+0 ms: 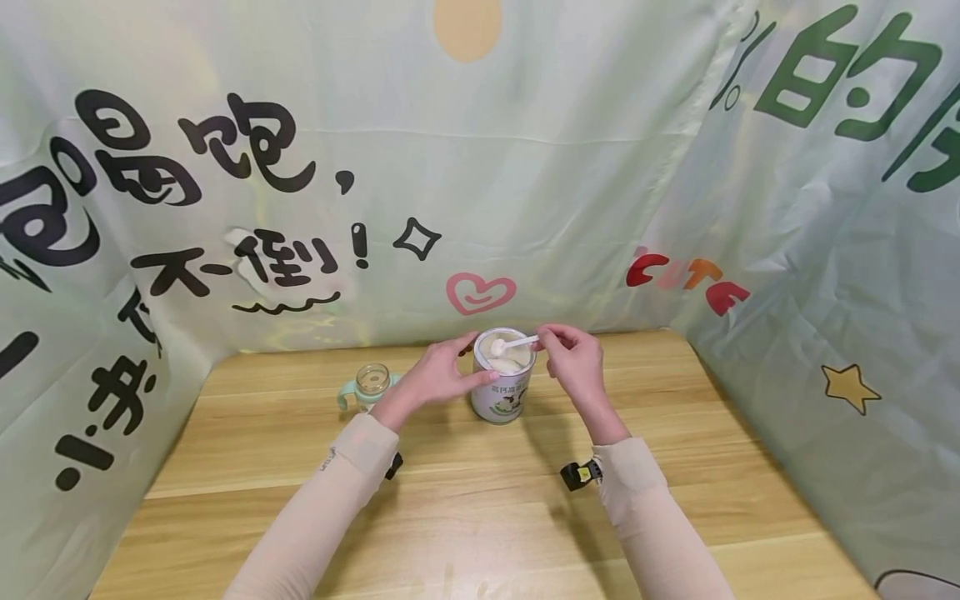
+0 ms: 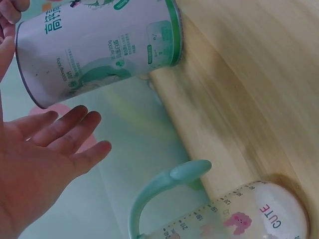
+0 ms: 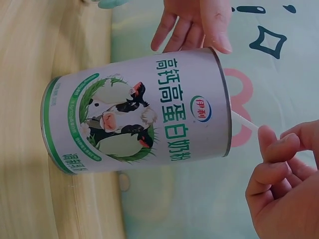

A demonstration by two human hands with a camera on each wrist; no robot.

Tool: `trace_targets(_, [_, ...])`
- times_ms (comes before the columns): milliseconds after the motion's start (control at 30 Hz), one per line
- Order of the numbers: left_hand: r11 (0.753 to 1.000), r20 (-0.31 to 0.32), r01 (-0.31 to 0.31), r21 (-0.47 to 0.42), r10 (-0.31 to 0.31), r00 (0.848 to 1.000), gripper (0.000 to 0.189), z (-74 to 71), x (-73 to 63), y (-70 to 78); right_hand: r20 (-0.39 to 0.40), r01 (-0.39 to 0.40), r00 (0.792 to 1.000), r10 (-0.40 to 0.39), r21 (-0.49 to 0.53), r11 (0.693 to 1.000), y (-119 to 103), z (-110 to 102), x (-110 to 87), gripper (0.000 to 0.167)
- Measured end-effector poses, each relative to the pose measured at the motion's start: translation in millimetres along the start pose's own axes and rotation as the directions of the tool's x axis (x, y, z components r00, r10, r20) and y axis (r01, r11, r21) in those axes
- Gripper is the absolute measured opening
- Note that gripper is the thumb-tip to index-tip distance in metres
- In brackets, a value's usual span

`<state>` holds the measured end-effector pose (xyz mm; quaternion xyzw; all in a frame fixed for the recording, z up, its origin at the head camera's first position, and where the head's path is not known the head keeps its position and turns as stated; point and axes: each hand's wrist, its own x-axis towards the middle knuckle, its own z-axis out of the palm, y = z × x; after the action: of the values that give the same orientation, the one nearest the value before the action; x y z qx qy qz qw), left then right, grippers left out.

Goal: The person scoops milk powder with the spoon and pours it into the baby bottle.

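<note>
A white can of milk powder (image 1: pixel 501 404) with a cow on its label (image 3: pixel 119 117) stands upright and uncovered on the table, pale powder (image 1: pixel 506 365) showing inside. At its left side is my left hand (image 1: pixel 438 371), thumb at the rim and the other fingers stretched out along the can. In the left wrist view those fingers (image 2: pixel 75 132) look straight and spread. My right hand (image 1: pixel 576 358) pinches the handle of a white scoop (image 1: pixel 517 342) between thumb and forefinger. The scoop's bowl, over the can's mouth, has powder in it.
A clear baby bottle (image 1: pixel 372 379) with mint-green handles (image 2: pixel 164 184) and printed volume marks stands on the wooden table (image 1: pixel 480 517), left of the can and near my left wrist. Printed cloth (image 1: pixel 525 192) hangs behind the table and along both sides.
</note>
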<state>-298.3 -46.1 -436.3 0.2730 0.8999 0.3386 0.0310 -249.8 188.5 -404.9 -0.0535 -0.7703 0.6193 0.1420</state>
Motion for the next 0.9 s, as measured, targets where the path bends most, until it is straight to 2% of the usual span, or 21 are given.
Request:
trace_targets(200, [1.0, -0.005, -0.003, 0.001, 0.003, 1.0, 0.098, -2.9, -1.6, -2.8, -0.011, 0.003, 1.0, -0.003, 0.026, 1.0, -3, 1, -0.4, 0.022])
trace_targets(567, [0.999, -0.026, 0.037, -0.003, -0.037, 0.999, 0.096, -12.9, -6.1, -8.2, -0.022, 0.011, 1.0, -0.01, 0.064, 0.998, -9, 6, 2.0, 0.028])
trace_targets(900, [0.999, -0.059, 0.047, -0.001, -0.046, 0.997, 0.084, -31.2, -16.7, -11.3, -0.01, 0.016, 1.0, -0.015, 0.101, 0.995, -17, 17, -0.6, 0.024])
